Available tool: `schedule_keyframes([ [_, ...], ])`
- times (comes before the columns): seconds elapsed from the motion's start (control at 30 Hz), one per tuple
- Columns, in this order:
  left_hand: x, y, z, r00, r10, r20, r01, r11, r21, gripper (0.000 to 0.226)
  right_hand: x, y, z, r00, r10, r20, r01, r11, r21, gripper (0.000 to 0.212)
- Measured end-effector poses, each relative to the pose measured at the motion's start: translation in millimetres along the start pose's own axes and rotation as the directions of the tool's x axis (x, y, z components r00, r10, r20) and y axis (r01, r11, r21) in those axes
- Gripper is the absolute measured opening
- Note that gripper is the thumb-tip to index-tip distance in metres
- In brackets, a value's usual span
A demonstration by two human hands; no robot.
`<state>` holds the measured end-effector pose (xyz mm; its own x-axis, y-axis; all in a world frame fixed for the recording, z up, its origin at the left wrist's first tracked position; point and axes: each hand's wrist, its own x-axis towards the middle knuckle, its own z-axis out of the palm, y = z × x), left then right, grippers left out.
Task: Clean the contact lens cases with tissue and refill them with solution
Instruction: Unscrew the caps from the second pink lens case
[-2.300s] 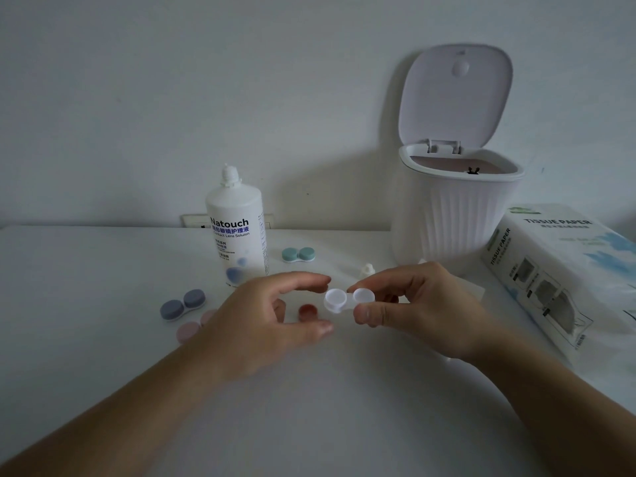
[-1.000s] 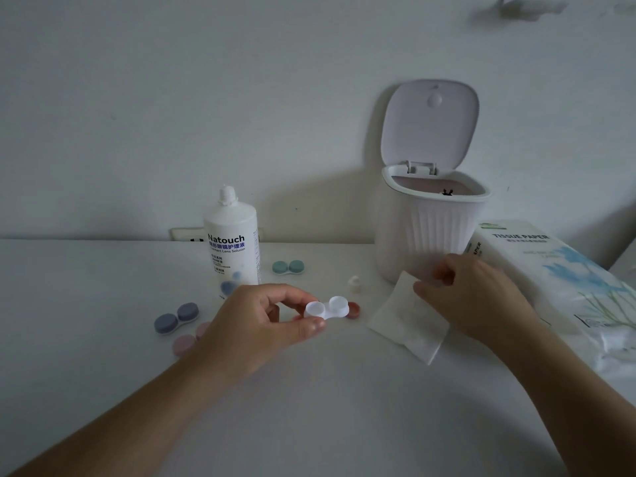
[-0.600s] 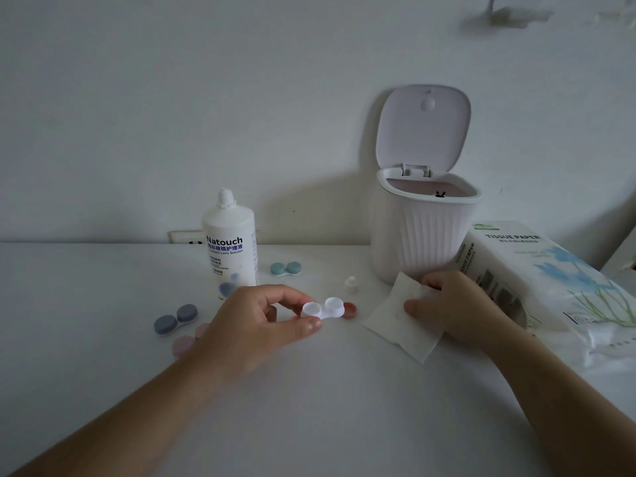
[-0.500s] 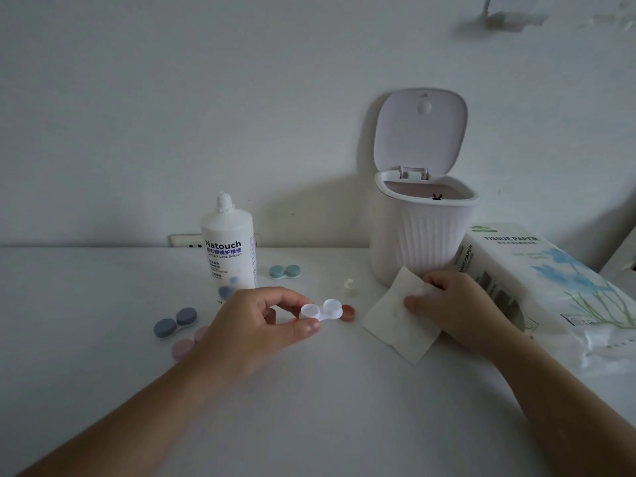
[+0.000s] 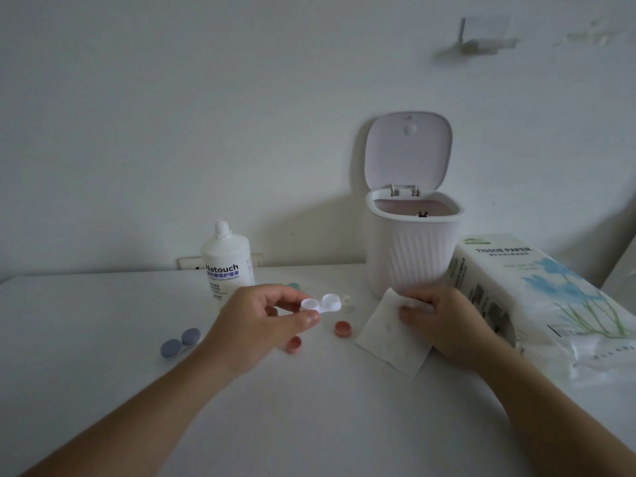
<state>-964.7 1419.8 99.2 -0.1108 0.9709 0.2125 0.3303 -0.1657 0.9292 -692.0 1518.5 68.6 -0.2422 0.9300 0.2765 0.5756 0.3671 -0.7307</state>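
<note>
A: Where does the white twin-cup plastic lens case (image 5: 320, 303) sit just now?

B: Held above the white tabletop (image 5: 309, 407), just in front of the white solution bottle with blue lettering (image 5: 227, 266). The left hand (image 5: 265, 325) pinches one cup between thumb and forefinger; both cups are uncapped and face up.

A: And the other hand?

B: The right hand (image 5: 444, 321) has its fingers curled onto the upper corner of the square white tissue sheet (image 5: 392, 335), which lies flat to the right of the bottle, at the foot of the ribbed white bin with its lid raised (image 5: 413, 249).

A: So the wipe comes next. How would you do it well?

B: I would gather that corner into a small firm wad, small enough to reach a cup's floor, then twist it round inside each cup in turn. Keep the left pinch on the outer cup and level, so the free cup is open to the tissue.

A: Anything to mind nearby?

B: The two coral-red round caps (image 5: 343, 329) lie loose on the table in front of the bottle, beneath the case, and a small clear cap (image 5: 346, 302) stands to the bottle's right; dragging the sheet across could scatter them. Lift it, rather than slide it.
</note>
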Motion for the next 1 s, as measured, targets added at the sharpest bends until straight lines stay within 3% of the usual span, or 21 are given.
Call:
schedule_keyframes([
  [0.2,26,30,6,0.999,-0.003,-0.042,0.003,1.000,-0.001,0.009,-2,-2,0,1.000,-0.009,0.021,0.007,0.997,0.072,0.045],
  [0.43,69,71,19,0.998,-0.025,-0.056,0.021,0.997,-0.072,0.017,0,1,3,1.000,0.011,0.017,-0.013,0.994,0.111,0.035],
  [0.73,129,105,42,0.988,-0.152,-0.019,0.144,0.965,-0.220,0.027,3,7,4,0.999,0.010,0.038,-0.015,0.992,0.122,0.021],
  [0.8,139,107,46,0.991,-0.134,-0.019,0.129,0.979,-0.158,0.030,3,7,5,0.999,-0.004,0.037,0.000,0.994,0.113,0.020],
  [0.9,152,108,53,1.000,0.002,-0.027,0.001,0.995,0.096,0.027,4,8,5,0.999,-0.015,0.034,0.011,0.994,0.110,0.016],
  [1.0,160,110,62,0.968,0.249,0.030,-0.234,0.857,0.460,0.024,4,9,6,0.999,-0.004,0.040,-0.002,0.991,0.137,0.022],
])
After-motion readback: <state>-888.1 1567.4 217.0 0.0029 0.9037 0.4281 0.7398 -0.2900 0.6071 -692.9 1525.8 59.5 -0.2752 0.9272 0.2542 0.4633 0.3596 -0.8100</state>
